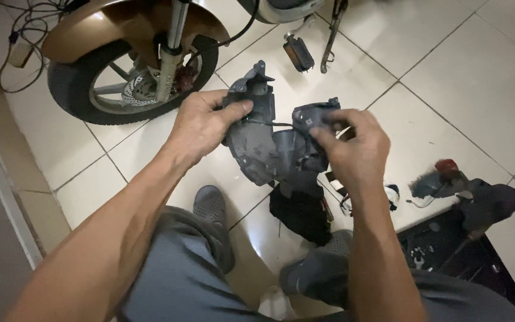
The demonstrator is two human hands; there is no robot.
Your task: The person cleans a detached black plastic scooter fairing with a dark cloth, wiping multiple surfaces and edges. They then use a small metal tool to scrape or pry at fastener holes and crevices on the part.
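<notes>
You grip the grey plastic housing (269,140) off the scooter with your left hand (201,122) and right hand (353,143), its wire still attached, other removed parts (466,191) lying right of them.

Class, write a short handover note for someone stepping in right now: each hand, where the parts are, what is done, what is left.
Left hand: grip shut on the upper edge of the grey plastic cover.
Right hand: pinching the cover's right section.
The cover is held in the air above the tiled floor, off the scooter; the front wheel stands behind it.
A tool tray lies at the right.
Left: cannot tell from this view.
</notes>
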